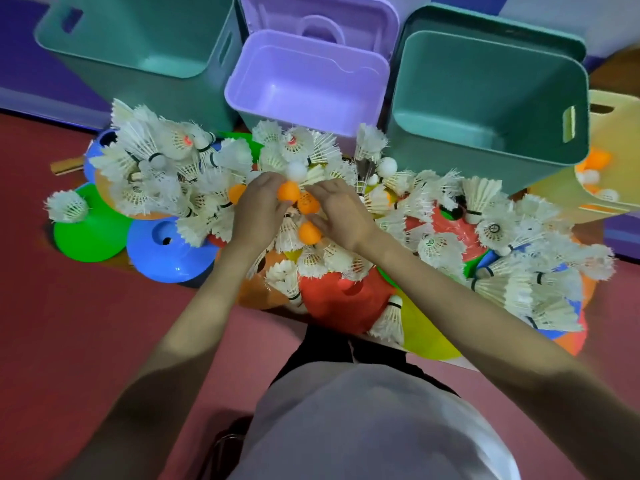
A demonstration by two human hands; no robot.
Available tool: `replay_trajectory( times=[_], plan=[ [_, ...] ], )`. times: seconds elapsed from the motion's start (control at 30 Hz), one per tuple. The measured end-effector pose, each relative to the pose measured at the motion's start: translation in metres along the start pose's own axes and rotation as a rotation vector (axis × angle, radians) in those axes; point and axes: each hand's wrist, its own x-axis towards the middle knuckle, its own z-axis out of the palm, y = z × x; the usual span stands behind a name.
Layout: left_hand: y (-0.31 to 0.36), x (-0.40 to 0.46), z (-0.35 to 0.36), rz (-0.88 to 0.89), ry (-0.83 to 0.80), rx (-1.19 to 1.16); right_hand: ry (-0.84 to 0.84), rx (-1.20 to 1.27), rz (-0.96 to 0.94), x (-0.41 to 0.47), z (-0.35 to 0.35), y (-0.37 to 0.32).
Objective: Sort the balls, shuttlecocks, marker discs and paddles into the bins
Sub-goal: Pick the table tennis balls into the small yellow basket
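Note:
A heap of white feather shuttlecocks [149, 161] lies over coloured marker discs: green [86, 237], blue [173, 254], red [339, 299], yellow [426, 336]. Several orange balls sit in the middle of the heap. My left hand [258, 209] pinches one orange ball [289, 192] between fingertips and thumb. My right hand [337, 213] has its fingers and thumb round a second orange ball [308, 204]; a third [309, 233] lies just below its thumb. A white ball [297, 170] rests just beyond both hands. A wooden paddle handle [67, 165] pokes out at the left.
Behind the heap stand a teal bin [138, 67], a purple bin [242, 95] and a second teal bin [585, 98]. A yellow bin [620, 202] at the far right holds orange and white balls. A purple lid [346, 15] leans behind. The floor is red.

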Motion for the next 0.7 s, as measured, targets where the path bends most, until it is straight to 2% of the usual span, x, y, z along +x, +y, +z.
replay_trajectory(
  times=[0.23,0.4,0.57,0.7],
  plan=[
    [0.000,0.003,0.007,-0.007,0.007,0.029,-0.009,-0.102,0.050,0.013,0.007,0.000],
    [0.011,-0.004,0.002,-0.005,0.090,-0.042,0.131,-0.011,0.014,-0.005,-0.015,0.011],
    [0.057,-0.006,0.007,0.026,0.114,-0.265,0.307,0.105,0.088,-0.057,-0.053,0.066],
    [0.110,0.006,0.034,0.111,0.050,-0.359,0.409,0.113,0.270,-0.115,-0.077,0.129]
  ],
)
